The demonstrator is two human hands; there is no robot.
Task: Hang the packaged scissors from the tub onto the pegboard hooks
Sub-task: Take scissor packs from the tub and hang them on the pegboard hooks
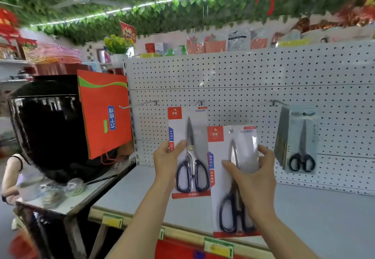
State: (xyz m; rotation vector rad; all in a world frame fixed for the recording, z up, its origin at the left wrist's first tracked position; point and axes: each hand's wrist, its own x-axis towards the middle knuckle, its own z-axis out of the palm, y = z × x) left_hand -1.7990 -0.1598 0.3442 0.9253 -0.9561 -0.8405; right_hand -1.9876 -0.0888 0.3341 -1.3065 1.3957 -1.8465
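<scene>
A white pegboard fills the wall ahead with three hooks in a row. My left hand grips the left edge of a packaged pair of black-handled scissors, whose top sits at the middle hook. My right hand holds a second packaged pair of scissors lower and nearer to me, apart from the board. The left hook is bare. A stack of grey scissors packs hangs from the right hook. The tub is not in view.
A grey shelf runs below the pegboard, with yellow price tags on its wooden front edge. A red gift bag and a big black jar stand at the left. A person sits at far left.
</scene>
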